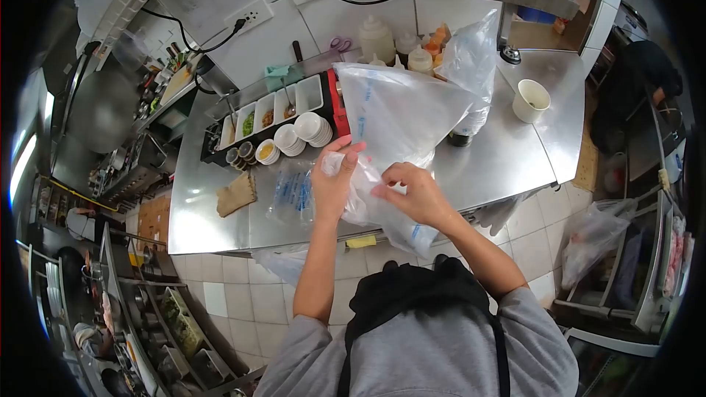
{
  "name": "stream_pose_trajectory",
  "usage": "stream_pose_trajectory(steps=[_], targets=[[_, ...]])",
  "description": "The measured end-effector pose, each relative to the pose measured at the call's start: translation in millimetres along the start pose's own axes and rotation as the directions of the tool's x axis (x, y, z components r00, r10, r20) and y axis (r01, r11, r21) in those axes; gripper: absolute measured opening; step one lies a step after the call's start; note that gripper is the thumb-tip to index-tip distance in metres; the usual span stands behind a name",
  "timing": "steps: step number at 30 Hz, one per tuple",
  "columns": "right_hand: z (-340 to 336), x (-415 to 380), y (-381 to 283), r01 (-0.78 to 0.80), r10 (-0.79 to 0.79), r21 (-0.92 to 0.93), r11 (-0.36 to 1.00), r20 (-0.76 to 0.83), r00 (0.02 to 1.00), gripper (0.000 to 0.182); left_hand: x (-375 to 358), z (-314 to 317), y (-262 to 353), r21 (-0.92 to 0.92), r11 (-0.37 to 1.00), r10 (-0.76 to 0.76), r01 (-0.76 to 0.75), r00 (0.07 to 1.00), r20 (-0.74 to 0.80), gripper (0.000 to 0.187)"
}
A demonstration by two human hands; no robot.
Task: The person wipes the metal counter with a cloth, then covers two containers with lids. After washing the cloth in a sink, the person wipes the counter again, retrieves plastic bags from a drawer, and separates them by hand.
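Note:
My left hand (pixel 333 182) is closed around the gathered edge of a clear plastic bag (pixel 397 103) with blue print. My right hand (pixel 413 192) is curled in a pinch at the bag's near side. The bag fans out over the steel counter, and its lower part hangs past the front edge. To the left of my left hand lies another clear plastic bag (pixel 293 192) with blue print. Behind the fanned-out bag, to the right, stands an upright filled-out plastic bag (pixel 471 66); its contents cannot be made out.
On the steel counter (pixel 209 213) are a condiment tray (pixel 248 123), stacked white cups (pixel 312 129), a brown cloth (pixel 236 195) and a white bowl (pixel 531 101). Squeeze bottles (pixel 376 40) line the wall. Another person (pixel 634 92) is at the right; shelves (pixel 180 323) stand lower left.

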State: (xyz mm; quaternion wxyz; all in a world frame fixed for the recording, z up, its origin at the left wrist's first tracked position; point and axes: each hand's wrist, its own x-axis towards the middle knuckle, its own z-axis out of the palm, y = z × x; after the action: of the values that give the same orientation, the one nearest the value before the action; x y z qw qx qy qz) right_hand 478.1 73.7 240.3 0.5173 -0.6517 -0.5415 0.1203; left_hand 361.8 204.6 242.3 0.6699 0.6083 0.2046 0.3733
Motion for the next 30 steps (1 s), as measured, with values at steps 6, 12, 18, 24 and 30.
stream_pose_trajectory(steps=[6,12,18,24,30], targets=[[-22.5,22.7,14.6,-0.001,-0.048,-0.229,0.973,-0.208,0.977,0.017,-11.1,-12.3,15.3,0.300,0.951,-0.110,0.070,0.987,0.118,0.043],[-21.8,31.1,12.3,-0.085,0.107,0.092,0.992,-0.269,0.957,0.021,-6.8,-26.2,13.0,0.263,0.918,-0.322,0.298,0.945,0.053,0.040],[-13.8,37.1,11.7,-0.113,0.115,0.030,0.993,-0.098,0.988,0.016,-14.6,-49.8,-14.8,-0.006,0.957,-0.290,0.290,0.956,-0.045,0.054],[13.4,48.5,16.3,0.099,-0.070,0.067,0.993,-0.346,0.936,0.014,-34.3,-47.5,17.2,0.128,0.978,-0.182,0.163,0.972,0.152,0.040],[-13.9,51.7,9.1,0.201,-0.113,0.081,0.976,-0.598,0.793,0.017,-58.3,-81.3,-7.7,-0.086,0.979,-0.182,0.182,0.983,0.014,0.042]])
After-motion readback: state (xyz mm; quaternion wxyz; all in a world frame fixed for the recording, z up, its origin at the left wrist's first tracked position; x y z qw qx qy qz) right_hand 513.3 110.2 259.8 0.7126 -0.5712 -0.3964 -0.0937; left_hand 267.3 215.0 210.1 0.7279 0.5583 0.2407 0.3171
